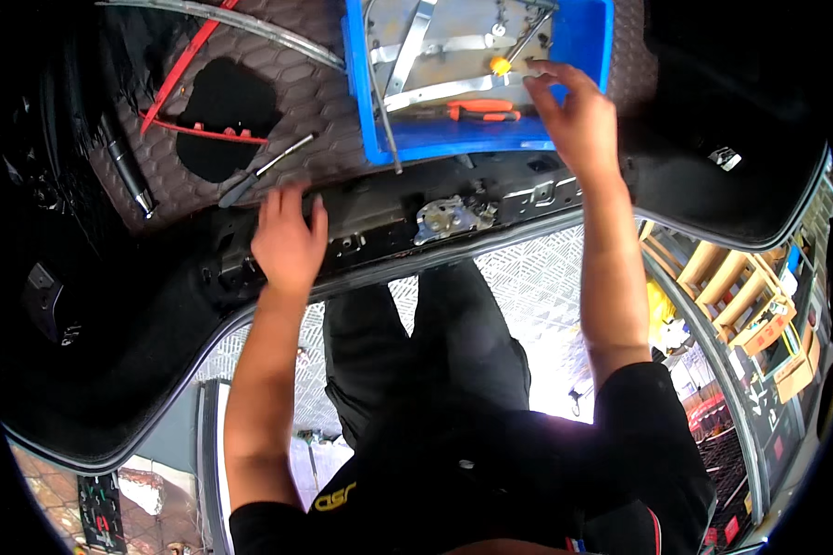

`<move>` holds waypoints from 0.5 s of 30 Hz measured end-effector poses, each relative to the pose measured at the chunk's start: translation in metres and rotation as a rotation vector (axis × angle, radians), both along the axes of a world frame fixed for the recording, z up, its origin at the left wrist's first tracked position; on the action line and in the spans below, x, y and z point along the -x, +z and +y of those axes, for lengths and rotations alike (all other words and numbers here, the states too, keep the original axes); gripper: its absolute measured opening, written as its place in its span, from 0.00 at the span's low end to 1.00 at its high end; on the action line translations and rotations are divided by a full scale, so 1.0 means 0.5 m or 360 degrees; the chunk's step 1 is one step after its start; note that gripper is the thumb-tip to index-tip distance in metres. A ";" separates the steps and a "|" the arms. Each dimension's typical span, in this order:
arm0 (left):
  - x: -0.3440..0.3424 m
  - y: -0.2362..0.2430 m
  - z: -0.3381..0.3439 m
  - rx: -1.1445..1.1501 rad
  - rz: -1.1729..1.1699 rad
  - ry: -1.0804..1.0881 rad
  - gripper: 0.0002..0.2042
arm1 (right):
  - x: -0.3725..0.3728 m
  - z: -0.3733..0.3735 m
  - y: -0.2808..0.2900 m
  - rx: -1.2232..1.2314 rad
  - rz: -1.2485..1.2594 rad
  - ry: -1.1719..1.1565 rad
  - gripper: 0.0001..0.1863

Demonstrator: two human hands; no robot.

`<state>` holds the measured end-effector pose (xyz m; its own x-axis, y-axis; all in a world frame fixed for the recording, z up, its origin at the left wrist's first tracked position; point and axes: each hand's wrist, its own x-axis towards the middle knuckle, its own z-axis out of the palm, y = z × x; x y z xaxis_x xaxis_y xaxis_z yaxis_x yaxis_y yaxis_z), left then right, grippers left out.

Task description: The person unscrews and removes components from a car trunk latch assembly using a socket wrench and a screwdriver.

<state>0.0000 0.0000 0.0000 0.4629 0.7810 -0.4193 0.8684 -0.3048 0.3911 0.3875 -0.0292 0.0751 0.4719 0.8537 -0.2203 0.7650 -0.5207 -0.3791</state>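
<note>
My right hand reaches over the right part of a blue plastic bin, its curved fingers apart beside the end of a flat silver strip. Whether the fingertips touch it is unclear. Close by lie a yellow-handled tool and orange-handled pliers. Lower left, my left hand is open over the black trunk sill, its fingers just below a screwdriver on the brown quilted mat. A metal latch is fixed in the sill between my hands.
Red trim strips, a black pad and a dark cylindrical tool lie at left on the mat. The rubber-edged trunk opening curves round me. Below are my legs and the patterned floor; a wooden rack stands at right.
</note>
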 end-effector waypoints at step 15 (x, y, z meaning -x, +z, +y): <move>-0.046 0.180 0.114 0.0568 -0.1563 0.1010 0.20 | 0.438 -0.071 0.063 -0.0163 0.0714 0.0198 0.29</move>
